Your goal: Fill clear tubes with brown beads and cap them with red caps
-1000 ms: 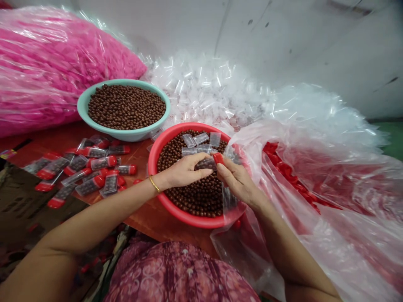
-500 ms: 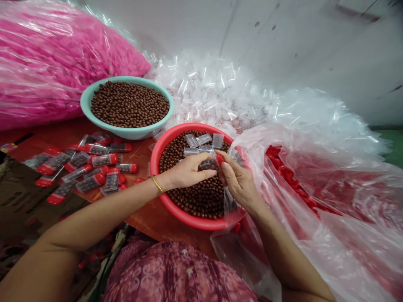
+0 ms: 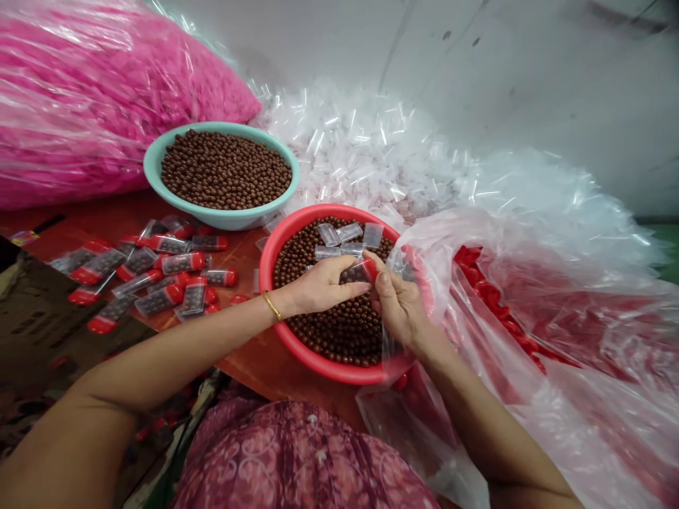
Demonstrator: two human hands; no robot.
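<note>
**Small clear tube (image 3: 356,273) pinched between two hands over a basin of brown balls**

Starting at the fingers: the left hand's (image 3: 323,286) fingers (image 3: 344,283) are closed around the tube's left end, while the right hand's (image 3: 400,304) thumb and fingers (image 3: 380,277) pinch it close to its red cap (image 3: 370,270). Both hands are gripping, and neither has let go. The tube is packed with brown balls (image 3: 334,329) and sits between the hands, above the middle of the red basin (image 3: 312,346).

Compared with half a second ago, the hands have barely moved, but more of the cap now shows past the right fingers. The whole scene also sits a bit further right in the view.

The tube's long axis runs roughly left to right, with the capped end pointing right and tipped slightly far.

Just beyond the fingers, a few empty clear sleeves (image 3: 339,237) lie on the balls. A clear plastic bag (image 3: 530,367) of red caps crowds the basin's right rim, right beside the right hand. Farther left are a teal basin (image 3: 221,215) of the same balls and capped tubes (image 3: 180,263) scattered on an orange-red tabletop (image 3: 249,360). A white heap of clear sleeves (image 3: 361,148) and a big pink bag (image 3: 106,106) fill the far side.
</note>
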